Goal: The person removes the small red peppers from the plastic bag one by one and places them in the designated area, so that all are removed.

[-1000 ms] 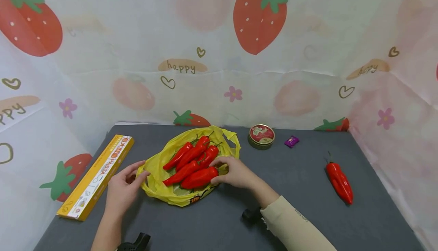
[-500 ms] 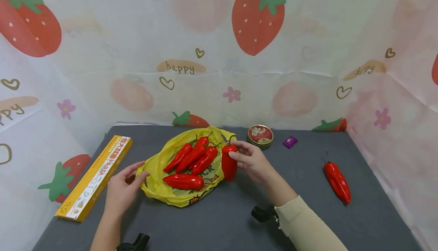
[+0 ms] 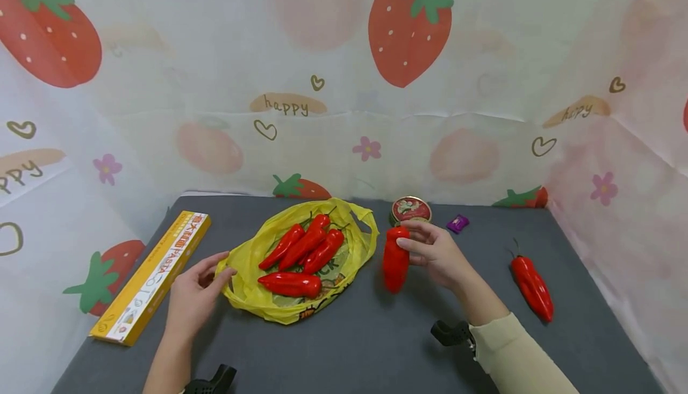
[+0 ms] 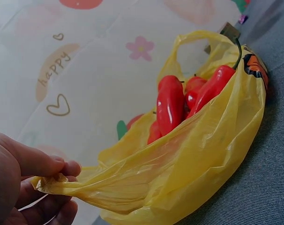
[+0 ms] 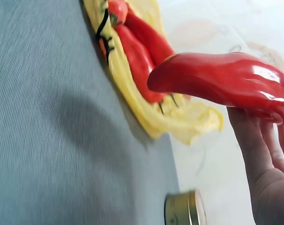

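A yellow plastic bag [image 3: 244,265] lies spread on the table with several red chili peppers [image 3: 290,285] in it. At its left edge my left hand [image 3: 196,295] pinches a gathered bit of the bag between thumb and fingers, as the left wrist view shows on the bag [image 4: 132,187]. My right hand [image 3: 443,256] holds one red chili pepper [image 3: 395,259] by its upper part, tip down, raised above the table to the right of the bag. In the right wrist view this pepper [image 5: 221,79] is large and close, with the fingers behind it.
A yellow pasta box [image 3: 153,277] lies at the left. Behind my right hand stands a round red-lidded tin [image 3: 411,209], with a small purple wrapped packet [image 3: 458,223] beside it. Another red chili pepper [image 3: 532,288] lies on the grey table [image 3: 333,358] at the right.
My right hand has taken a chili pepper out of the bag's right side and carried it rightward, clear of the bag. My left hand keeps its hold on the bag's edge.
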Demonstrator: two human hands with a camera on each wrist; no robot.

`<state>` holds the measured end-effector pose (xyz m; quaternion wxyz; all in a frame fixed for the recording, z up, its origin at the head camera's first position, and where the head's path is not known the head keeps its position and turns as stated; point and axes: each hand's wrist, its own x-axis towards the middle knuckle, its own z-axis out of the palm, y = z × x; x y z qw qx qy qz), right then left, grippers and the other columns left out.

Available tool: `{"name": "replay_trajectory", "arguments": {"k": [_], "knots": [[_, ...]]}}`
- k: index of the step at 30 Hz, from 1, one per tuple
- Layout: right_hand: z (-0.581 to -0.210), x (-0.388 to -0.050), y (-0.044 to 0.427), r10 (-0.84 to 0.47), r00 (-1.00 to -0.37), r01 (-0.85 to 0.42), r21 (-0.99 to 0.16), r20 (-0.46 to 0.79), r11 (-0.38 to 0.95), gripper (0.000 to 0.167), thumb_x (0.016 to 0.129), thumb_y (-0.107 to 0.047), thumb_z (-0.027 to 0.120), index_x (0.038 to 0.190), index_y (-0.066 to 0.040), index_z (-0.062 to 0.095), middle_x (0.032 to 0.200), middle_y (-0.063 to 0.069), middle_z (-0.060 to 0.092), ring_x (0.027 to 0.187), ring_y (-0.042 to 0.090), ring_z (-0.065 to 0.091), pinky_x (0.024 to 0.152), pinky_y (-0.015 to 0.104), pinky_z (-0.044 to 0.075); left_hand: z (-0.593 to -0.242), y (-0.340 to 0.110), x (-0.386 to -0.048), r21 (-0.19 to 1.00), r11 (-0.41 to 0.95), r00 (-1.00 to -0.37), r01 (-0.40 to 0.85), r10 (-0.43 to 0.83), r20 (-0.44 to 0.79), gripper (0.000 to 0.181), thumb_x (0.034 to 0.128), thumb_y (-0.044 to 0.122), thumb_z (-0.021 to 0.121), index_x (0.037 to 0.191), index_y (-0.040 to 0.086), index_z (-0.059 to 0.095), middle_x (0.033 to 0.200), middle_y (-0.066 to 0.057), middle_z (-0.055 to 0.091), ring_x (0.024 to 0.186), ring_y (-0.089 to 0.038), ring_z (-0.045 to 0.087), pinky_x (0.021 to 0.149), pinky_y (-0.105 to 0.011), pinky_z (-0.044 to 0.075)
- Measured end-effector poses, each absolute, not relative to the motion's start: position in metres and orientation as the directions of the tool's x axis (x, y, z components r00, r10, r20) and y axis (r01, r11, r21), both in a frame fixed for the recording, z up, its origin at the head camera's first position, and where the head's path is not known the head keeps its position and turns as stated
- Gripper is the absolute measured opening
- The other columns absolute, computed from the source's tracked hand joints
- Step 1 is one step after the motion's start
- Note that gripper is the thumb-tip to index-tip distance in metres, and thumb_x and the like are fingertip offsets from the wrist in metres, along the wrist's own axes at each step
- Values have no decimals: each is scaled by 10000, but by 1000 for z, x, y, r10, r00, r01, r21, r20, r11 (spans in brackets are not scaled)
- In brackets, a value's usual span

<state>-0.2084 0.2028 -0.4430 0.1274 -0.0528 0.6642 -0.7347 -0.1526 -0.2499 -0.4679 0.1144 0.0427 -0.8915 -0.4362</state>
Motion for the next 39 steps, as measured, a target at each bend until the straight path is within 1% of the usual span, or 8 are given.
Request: {"name": "replay_trajectory", "arguments": {"k": [4,7,12,19,23,30,34,39], "knots": [[-444,-203,227,-223,-972,90,-995,-76,-52,488,992,-178,660,1426,-50,476,1179,-47,690,1051,145,683,852,384,585,-469,-248,-153,789,614,-971,19,-177,160,430,964,390,686,1321,149,675,979,-89,741,768,-125,561,626,-227,456],[-445,-197,248,-183,-980,67,-997,-72,29,501,995,-222,658,1438,-66,482,1200,-67,676,1068,117,675,876,341,574,-470,-247,-154,788,615,-970,21,-177,165,425,963,391,687,1317,157,678,959,-86,736,763,-135,551,622,-233,449],[-442,-187,277,-107,-990,71,-983,-91,172,578,992,-316,657,1468,-49,469,1218,-97,654,1068,64,656,906,272,549,-471,-246,-155,795,605,-968,36,-178,179,412,962,370,694,1311,151,682,985,-85,754,758,-119,570,629,-226,465],[-440,-178,311,-83,-993,63,-967,-86,247,604,997,-333,645,1464,4,462,1173,-119,650,1023,53,669,874,240,554,-470,-246,-155,800,600,-973,7,-180,143,437,967,400,679,1326,150,672,1002,-90,761,774,-120,578,634,-231,464],[-441,-176,330,-76,-994,51,-934,-83,353,611,996,-371,639,1461,-9,480,1218,-42,646,1006,45,673,867,237,555,-470,-247,-155,804,595,-974,-7,-186,129,450,964,422,676,1329,158,670,1016,-86,759,794,-123,581,653,-223,470],[-448,-179,362,-51,-993,65,-852,-107,520,634,994,-447,614,1479,-61,480,1406,239,558,974,18,672,843,243,558,-469,-248,-153,812,584,-975,-11,-187,122,436,968,396,678,1328,150,670,1026,-101,764,786,-96,598,630,-236,470],[-450,-176,375,-30,-991,89,-804,-131,587,647,985,-485,612,1471,-73,500,1411,250,557,947,48,672,828,269,562,-467,-250,-154,808,590,-974,-11,-190,125,435,970,392,678,1330,148,668,1023,-106,761,769,-115,582,610,-242,460],[-449,-173,386,-43,-993,54,-736,-112,675,624,987,-466,619,1439,-44,536,1338,250,614,926,109,669,781,295,563,-467,-251,-155,804,595,-973,-14,-192,126,441,970,400,674,1333,149,666,1034,-103,760,779,-114,581,624,-232,467]]}}
